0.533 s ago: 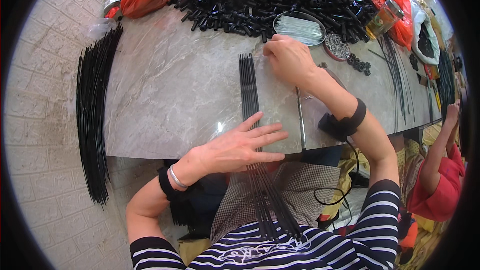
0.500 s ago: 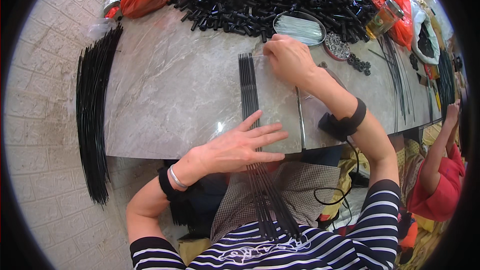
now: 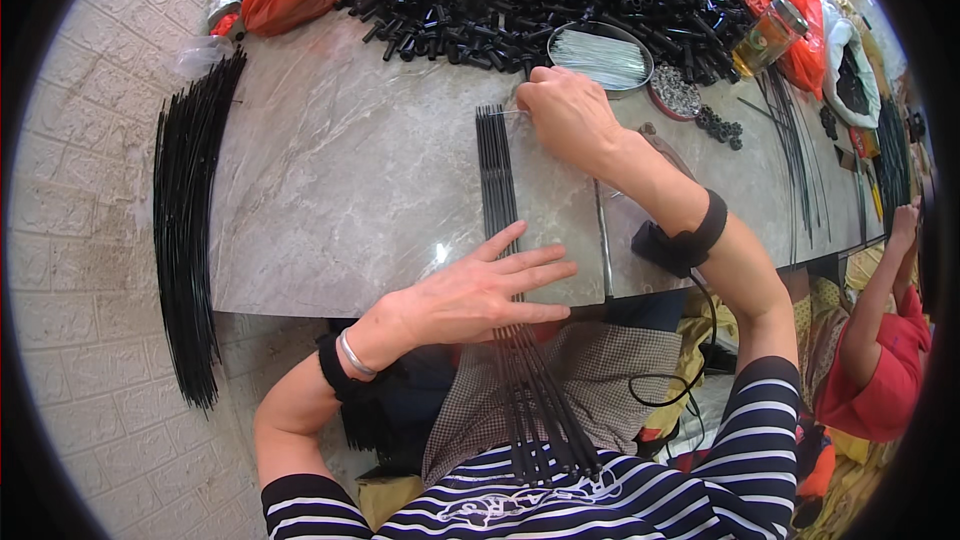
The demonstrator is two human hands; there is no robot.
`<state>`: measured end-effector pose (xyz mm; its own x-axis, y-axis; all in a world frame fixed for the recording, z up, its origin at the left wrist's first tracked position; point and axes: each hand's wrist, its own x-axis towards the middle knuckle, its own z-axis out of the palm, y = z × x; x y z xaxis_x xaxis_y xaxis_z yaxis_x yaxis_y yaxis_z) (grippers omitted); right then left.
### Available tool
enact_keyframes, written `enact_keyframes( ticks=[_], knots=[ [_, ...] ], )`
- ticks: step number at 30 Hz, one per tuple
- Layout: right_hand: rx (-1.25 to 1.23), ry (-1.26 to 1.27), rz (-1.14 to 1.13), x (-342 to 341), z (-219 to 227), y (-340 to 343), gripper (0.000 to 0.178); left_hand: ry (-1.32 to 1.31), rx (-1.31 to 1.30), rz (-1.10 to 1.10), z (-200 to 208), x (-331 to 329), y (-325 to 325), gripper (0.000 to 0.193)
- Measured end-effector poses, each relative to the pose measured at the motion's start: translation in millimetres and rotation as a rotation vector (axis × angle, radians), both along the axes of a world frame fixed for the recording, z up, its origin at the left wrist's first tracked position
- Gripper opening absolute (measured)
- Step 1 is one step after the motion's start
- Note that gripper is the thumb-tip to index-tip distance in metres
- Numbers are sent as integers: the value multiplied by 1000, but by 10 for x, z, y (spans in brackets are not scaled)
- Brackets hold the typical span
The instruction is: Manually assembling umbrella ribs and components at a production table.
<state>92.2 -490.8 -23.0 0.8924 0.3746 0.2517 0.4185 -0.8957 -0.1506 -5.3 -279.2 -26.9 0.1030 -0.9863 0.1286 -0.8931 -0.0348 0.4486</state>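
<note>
Several thin black rods [image 3: 494, 165] lie side by side from the stone-topped table down over its near edge toward my lap, where they fan apart. My left hand [image 3: 480, 295] lies flat across them with its fingers spread. At their far ends my right hand [image 3: 570, 110] is closed in a pinch on a thin pale wire [image 3: 515, 112], whose end meets the rod tips. Whether the wire enters a rod is too small to tell. Just beyond my right hand stands a round tray of thin pale wires [image 3: 600, 60].
A big heap of short black tubes [image 3: 560, 0] covers the table's far side. Right of the tray are a dish of small metal parts [image 3: 676, 98] and a glass jar [image 3: 770, 38]. A long bundle of black rods [image 3: 185, 230] borders the left edge. Another person [image 3: 880, 350] sits at the right.
My right hand has shifted slightly left, closer to the rod tips, so less wire shows between them. My left hand stays in place. The near rod ends have spread a little.
</note>
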Motion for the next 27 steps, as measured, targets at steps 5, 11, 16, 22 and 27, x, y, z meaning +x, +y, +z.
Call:
enact_keyframes(
  ticks=[5, 11, 16, 22, 27],
  knots=[
    [216, 124, -66, -39, 8, -8, 15, 4, -3, -3, 13, 1, -3, 65],
    [101, -68, 6, -42, -17, 56, 15, -16, -7, -5, -18, 3, 0, 66],
    [82, -117, 1, -50, -31, 106, 17, 7, 8, -6, 10, 5, 2, 66],
    [294, 156, -64, -7, -23, 131, 17, 17, -8, -8, 10, 6, 0, 67],
    [77, -33, 9, -25, -7, 147, 17, 3, -13, -10, -3, 9, 10, 67]
  ],
)
